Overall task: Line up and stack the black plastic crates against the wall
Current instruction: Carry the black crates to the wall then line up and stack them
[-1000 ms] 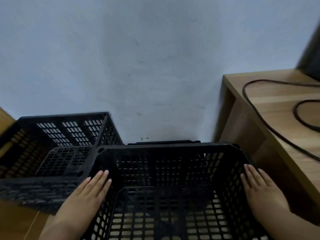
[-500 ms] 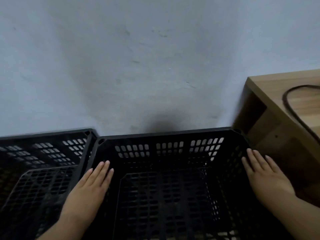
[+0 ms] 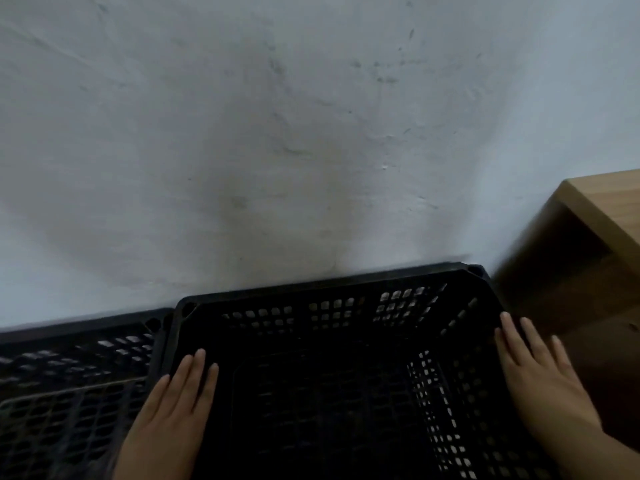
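The left hand point(image 3: 169, 417) lies flat on the near part of the left rim of a black plastic crate point(image 3: 329, 308). Its fingers point(image 3: 194, 372) are straight, held close together and pointing toward the crate's far side, and they curl round nothing. The right hand point(image 3: 540, 379) lies the same way on the crate's right rim, with its straight, slightly spread fingers point(image 3: 526, 336) resting on the plastic and gripping nothing. Neither thumb shows clearly enough to tell how it lies. Between the two hands the crate opens upward. Its gridded floor is dark and blurred, and light shows through the slots of its right wall. Beyond the fingertips the crate's far wall carries rows of small rectangular holes under a thick rim with a round socket at each far corner. A second black crate point(image 3: 76, 358) of the same perforated kind stands just left of the crate, also open upward, and the two rims meet or nearly meet at the crate's far-left corner. Just right of the crate stands a wooden table point(image 3: 609, 199), its shadowed side panel facing the crate's right wall. Behind the crate rises a pale, scuffed plaster wall point(image 3: 277, 133). The crate's far rim runs along the base of the wall, though actual contact cannot be made out.
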A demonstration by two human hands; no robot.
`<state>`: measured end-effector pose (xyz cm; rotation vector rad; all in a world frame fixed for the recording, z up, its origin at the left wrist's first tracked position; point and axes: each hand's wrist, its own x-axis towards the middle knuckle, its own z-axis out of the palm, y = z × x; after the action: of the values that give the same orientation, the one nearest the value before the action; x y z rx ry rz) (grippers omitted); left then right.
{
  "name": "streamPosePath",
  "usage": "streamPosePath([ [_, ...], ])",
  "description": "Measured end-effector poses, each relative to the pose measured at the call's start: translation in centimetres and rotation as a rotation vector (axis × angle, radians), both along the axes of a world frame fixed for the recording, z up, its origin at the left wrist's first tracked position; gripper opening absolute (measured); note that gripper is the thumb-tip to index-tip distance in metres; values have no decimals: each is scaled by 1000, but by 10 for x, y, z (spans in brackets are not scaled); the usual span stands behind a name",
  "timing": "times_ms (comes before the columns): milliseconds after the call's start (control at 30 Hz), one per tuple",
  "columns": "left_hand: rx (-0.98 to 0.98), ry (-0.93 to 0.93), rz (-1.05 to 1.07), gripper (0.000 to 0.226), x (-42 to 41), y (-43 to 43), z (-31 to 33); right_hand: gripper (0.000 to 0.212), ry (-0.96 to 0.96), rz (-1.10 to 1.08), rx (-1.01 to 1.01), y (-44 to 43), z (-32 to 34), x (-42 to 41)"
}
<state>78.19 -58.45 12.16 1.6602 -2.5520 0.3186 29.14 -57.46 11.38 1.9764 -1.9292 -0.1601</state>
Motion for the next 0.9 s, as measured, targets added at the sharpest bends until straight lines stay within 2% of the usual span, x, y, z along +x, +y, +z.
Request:
streamPosePath([
  [267, -115, -79, 59, 53, -11, 1, -3, 67, 24, -56, 0, 6, -9, -4],
  [400, -116, -88, 71, 58, -9, -1, -4, 100, 36, -107, 109, 4, -7, -4],
  [467, -115, -93, 80, 61, -8, 0, -7, 98, 34, -119, 109, 3, -7, -1],
  [633, -136, -106, 89, 53, -9, 2, -5, 70, -53, -86, 78, 2, 1, 8],
  [700, -118, -73, 78, 54, -11, 3, 1, 73, -97, -104, 93, -4, 6, 20],
  [833, -30, -29, 133, 73, -14, 2, 25, 93, -222, -205, 184, -18, 29, 68],
  [900, -31, -40, 182, 73, -12, 4, 41, 94, -169, -220, 215, -18, 47, 99],
])
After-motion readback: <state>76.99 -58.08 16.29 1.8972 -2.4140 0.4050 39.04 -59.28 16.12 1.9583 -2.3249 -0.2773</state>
